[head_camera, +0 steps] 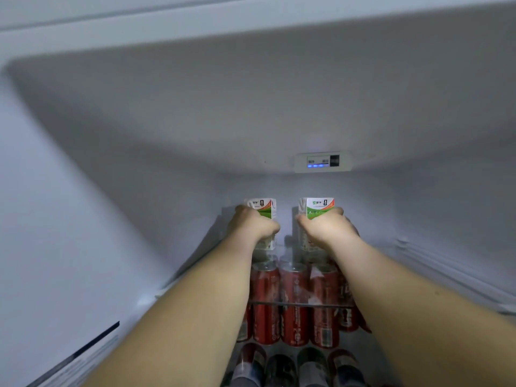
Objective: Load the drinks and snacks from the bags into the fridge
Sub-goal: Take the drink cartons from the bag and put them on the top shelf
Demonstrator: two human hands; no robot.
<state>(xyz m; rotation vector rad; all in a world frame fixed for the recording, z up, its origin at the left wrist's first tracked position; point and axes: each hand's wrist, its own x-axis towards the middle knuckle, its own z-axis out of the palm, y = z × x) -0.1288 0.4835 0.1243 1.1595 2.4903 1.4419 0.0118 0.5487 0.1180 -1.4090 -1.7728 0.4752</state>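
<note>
Inside a white fridge (251, 113), on its glass shelf (301, 303), two hands (255, 227) (324, 229) each grip one of two milk cartons (264, 209) (318, 208); red cans (293, 303) below, count unclear.

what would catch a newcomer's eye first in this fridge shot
Two bare arms reach deep into the fridge, the left hand and the right hand each gripping an upright green-and-white drink carton, left carton and right carton, at the back of the top shelf. Below them stands a row of red cans, and a control panel glows blue overhead.
</note>
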